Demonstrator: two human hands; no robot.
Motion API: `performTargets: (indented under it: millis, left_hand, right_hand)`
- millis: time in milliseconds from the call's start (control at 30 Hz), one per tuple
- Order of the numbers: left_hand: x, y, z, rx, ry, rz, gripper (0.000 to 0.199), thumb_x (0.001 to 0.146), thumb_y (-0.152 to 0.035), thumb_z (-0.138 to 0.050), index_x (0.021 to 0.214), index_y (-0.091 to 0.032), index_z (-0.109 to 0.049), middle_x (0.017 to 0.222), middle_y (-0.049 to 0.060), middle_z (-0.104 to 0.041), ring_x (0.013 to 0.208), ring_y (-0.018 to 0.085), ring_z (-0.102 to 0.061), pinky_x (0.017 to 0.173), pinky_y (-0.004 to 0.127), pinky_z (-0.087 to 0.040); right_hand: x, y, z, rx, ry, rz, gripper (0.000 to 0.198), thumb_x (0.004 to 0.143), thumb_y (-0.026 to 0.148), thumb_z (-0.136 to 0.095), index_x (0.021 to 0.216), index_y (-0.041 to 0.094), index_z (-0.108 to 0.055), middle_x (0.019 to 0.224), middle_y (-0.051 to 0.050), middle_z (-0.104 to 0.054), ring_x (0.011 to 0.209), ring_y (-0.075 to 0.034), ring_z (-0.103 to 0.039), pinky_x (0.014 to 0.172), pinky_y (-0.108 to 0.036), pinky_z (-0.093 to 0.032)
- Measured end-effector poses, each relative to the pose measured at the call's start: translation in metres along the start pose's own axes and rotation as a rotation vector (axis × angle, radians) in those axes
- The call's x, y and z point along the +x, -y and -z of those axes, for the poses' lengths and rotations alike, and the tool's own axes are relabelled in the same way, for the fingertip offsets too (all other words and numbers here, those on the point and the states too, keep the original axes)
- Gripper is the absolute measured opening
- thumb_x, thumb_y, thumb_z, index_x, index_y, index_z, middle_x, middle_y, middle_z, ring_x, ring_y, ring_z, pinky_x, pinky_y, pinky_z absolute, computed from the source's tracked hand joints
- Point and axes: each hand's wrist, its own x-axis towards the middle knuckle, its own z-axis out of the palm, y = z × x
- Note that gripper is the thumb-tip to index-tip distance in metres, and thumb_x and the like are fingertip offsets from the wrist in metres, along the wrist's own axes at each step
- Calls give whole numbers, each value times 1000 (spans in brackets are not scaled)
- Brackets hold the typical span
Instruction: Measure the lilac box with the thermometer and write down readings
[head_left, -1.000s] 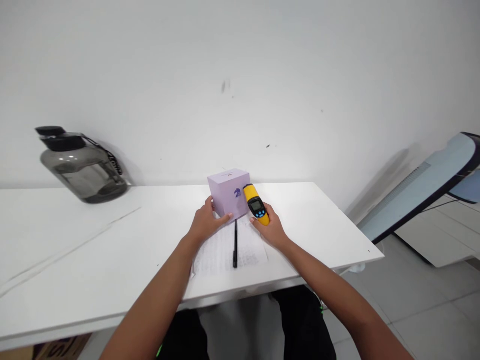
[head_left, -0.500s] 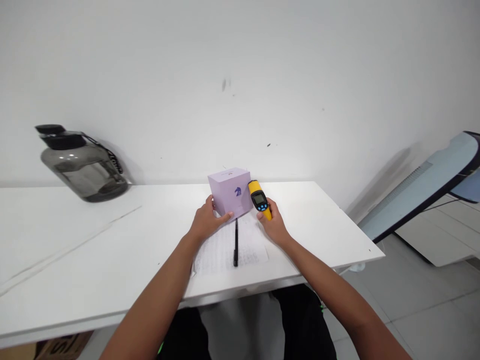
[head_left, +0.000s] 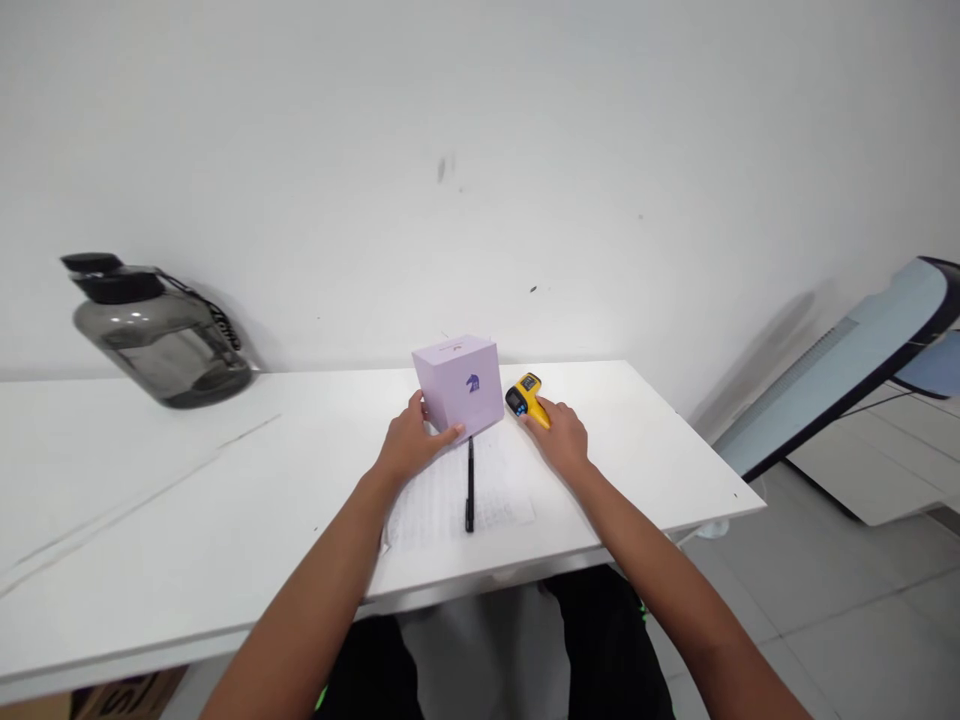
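Observation:
A lilac cube-shaped box (head_left: 471,390) with a dark horse-head emblem stands on the white table, turned at an angle. My left hand (head_left: 411,440) grips its lower left corner, thumb across the front face. In my right hand (head_left: 559,432) is a yellow and black infrared thermometer (head_left: 528,395), its handle inside my closed fingers and its small screen facing left. It is just right of the box, apart from it. Below the box, a black pen (head_left: 470,490) lies on a printed sheet of paper (head_left: 435,505).
A large grey translucent water bottle (head_left: 165,340) with a black lid stands at the back left of the table (head_left: 187,520). Behind is a white wall (head_left: 480,200). To the right, a pale blue chair-like panel (head_left: 817,380) leans beyond the table's edge.
My right hand has turned the thermometer: its front end now points away to the upper right and its screen faces left. The left hand stays on the box.

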Motion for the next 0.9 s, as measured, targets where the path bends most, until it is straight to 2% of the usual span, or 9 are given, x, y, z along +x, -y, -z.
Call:
performTargets:
  millis: [233,367,433,500,567,633,767,833,900]
  left_hand:
    - [0,3,-1,2,-6,-19,88,71,-68,-69,140,-21,-41,124,14,-65,109,31,-64,85,42,-52]
    - [2,6,-3,2,-20,-37,87,71,-67,-70,140,-22,-40,123,14,-66,111,31,-65,88,42,-53]
    - [3,7,-4,8,-24,-36,89,71,-66,-71,141,-21,-40,123,14,-67,111,31,-65,89,43,-53]
    - [3,6,-4,13,-25,-32,89,71,-66,-70,141,-20,-40,123,14,-67,110,31,-65,89,43,-52]
    - [2,5,-3,13,-22,-32,89,71,-67,-69,141,-20,-40,123,13,-67,108,30,-65,88,42,-52]
    - [2,5,-3,9,-24,-33,88,72,-68,-68,140,-20,-41,122,12,-67,107,29,-65,86,41,-52]
    - [1,5,-2,10,-23,-35,86,72,-71,-66,139,-21,-42,121,11,-67,104,29,-65,81,39,-52]
    - [1,4,-1,10,-19,-37,86,73,-70,-66,139,-21,-41,121,11,-67,104,29,-65,81,39,-52]
    - [0,3,-1,3,-11,-35,86,73,-68,-67,139,-21,-41,120,11,-67,104,29,-65,81,39,-52]
  right_hand:
    - [5,-12,-15,-70,-34,166,44,89,48,-68,125,22,-70,100,-13,-68,95,-29,-59,76,-38,-43]
    - [4,-13,-14,-73,-110,265,41,89,43,-68,122,19,-70,108,-17,-66,97,-31,-56,79,-42,-43]
    - [1,-10,-13,-59,-125,401,33,93,38,-63,119,19,-71,109,-16,-65,96,-30,-56,81,-43,-42]
    - [-3,-6,-14,-38,-78,585,28,99,30,-53,114,19,-73,104,-15,-66,94,-28,-57,82,-42,-43]
    - [-8,0,-18,-15,5,760,33,102,25,-43,114,18,-74,101,-14,-67,93,-26,-57,82,-41,-45]
    - [-13,5,-24,5,74,872,37,104,26,-41,121,17,-72,107,-16,-67,98,-27,-58,85,-43,-48]
    - [-18,9,-30,-1,145,960,37,103,30,-47,133,23,-67,132,-17,-61,119,-31,-53,96,-50,-48]
    - [-17,7,-30,16,141,962,35,98,22,-51,127,25,-71,136,-15,-59,123,-31,-51,99,-51,-48]
    - [-14,3,-29,62,109,950,33,91,12,-53,113,22,-75,131,-15,-61,121,-31,-52,99,-52,-48]
